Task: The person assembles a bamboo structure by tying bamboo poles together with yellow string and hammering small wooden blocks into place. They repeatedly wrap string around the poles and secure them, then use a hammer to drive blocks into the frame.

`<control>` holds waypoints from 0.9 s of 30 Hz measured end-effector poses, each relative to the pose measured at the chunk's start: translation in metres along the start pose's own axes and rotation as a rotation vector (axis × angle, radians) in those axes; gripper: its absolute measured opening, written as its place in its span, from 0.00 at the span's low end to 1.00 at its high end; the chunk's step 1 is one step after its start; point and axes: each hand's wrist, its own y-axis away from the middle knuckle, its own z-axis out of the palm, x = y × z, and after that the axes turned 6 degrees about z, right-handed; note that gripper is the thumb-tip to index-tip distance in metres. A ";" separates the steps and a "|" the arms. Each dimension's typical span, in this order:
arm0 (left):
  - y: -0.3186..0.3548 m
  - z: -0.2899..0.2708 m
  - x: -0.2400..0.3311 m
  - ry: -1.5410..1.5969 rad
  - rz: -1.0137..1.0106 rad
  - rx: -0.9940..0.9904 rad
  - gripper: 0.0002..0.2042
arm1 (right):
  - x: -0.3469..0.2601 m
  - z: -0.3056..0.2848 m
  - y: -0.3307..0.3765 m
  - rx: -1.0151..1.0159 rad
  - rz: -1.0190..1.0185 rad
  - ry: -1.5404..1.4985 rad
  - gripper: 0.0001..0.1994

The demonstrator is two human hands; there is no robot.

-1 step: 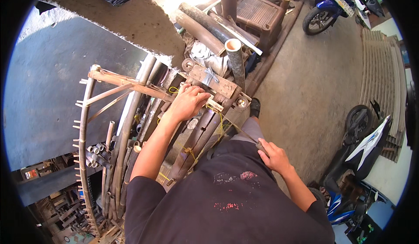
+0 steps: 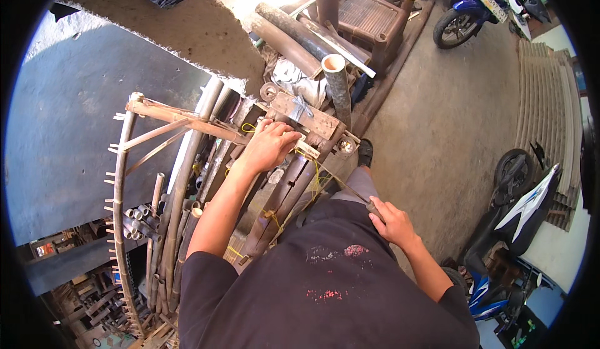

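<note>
My left hand (image 2: pixel 270 146) is closed, its fingers bent down over the work stand. A small pale piece of wood or bamboo (image 2: pixel 307 149) sticks out from under the fingertips. In my right hand (image 2: pixel 394 223) is the handle of a long, thin-bladed tool (image 2: pixel 347 186), held near my hip. Its blade slants up and left to the pale piece; whether it is a saw, a file or a knife I cannot tell. Just beyond lies a wooden block (image 2: pixel 322 124) with a grey strip tied round it. A split bamboo pole (image 2: pixel 281 202) with yellow string runs toward me.
To the left stands a pegged bamboo frame (image 2: pixel 119 193) beside several upright poles (image 2: pixel 178 224). Thick bamboo tubes (image 2: pixel 287 46) and a bamboo chair (image 2: pixel 369 14) are beyond the stand. One motorbike (image 2: pixel 469 11) is far right, another (image 2: pixel 506 236) nearer, by stacked corrugated sheets (image 2: pixel 547 111).
</note>
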 end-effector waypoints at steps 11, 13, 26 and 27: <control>-0.007 0.000 -0.005 -0.021 0.007 0.032 0.14 | -0.016 0.003 -0.016 -0.009 0.101 0.031 0.25; -0.008 0.001 -0.007 -0.007 0.024 0.039 0.14 | -0.017 0.001 -0.017 -0.064 0.128 -0.075 0.25; -0.011 0.000 -0.004 0.011 0.040 0.103 0.12 | -0.038 -0.041 -0.044 -0.326 0.254 0.150 0.25; -0.011 0.000 -0.003 0.007 0.044 0.118 0.11 | -0.043 -0.043 -0.044 -0.333 0.283 0.210 0.25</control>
